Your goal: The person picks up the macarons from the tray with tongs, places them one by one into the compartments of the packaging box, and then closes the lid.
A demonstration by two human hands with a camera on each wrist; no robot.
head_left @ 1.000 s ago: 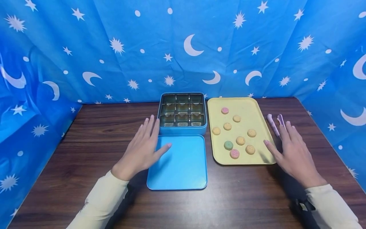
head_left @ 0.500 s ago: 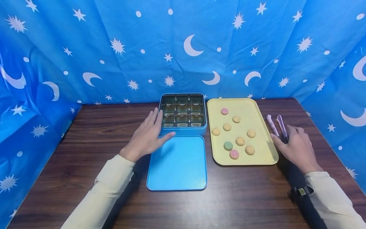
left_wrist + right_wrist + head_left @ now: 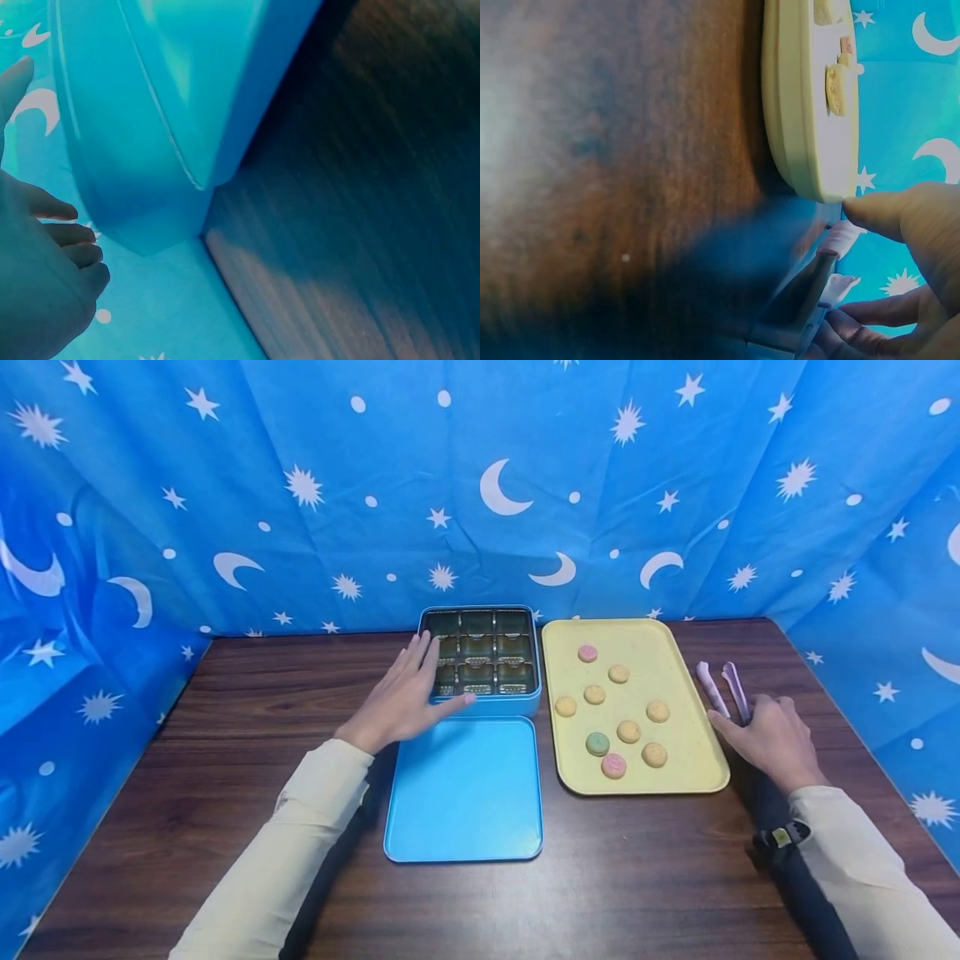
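Observation:
My left hand point(image 3: 401, 697) reaches with fingers extended over the left front edge of a blue tin point(image 3: 497, 706), which has a divided dark insert point(image 3: 477, 647). In the left wrist view the tin's blue side point(image 3: 142, 187) stands beyond my fingers. The matching blue lid point(image 3: 465, 793) lies flat in front of the tin. My right hand point(image 3: 776, 739) is low over pink-ended tongs point(image 3: 737, 689), thumb on one side and bent fingers on the other. In the right wrist view the thumb point(image 3: 877, 212) stands apart from the tongs' pink ends point(image 3: 840, 238).
A yellow tray point(image 3: 551, 752) lies between tin and tongs. Several small round cookies are spread on it: beige ones point(image 3: 628, 732), pink ones point(image 3: 613, 766) and a green one point(image 3: 597, 743). A blue star-and-moon cloth point(image 3: 480, 552) hangs behind the brown table point(image 3: 585, 893).
My left hand has moved forward and right, onto the tin's front left edge. The right hand has come down around the tongs, its fingers bending. Tin, lid, tray and tongs stay in place.

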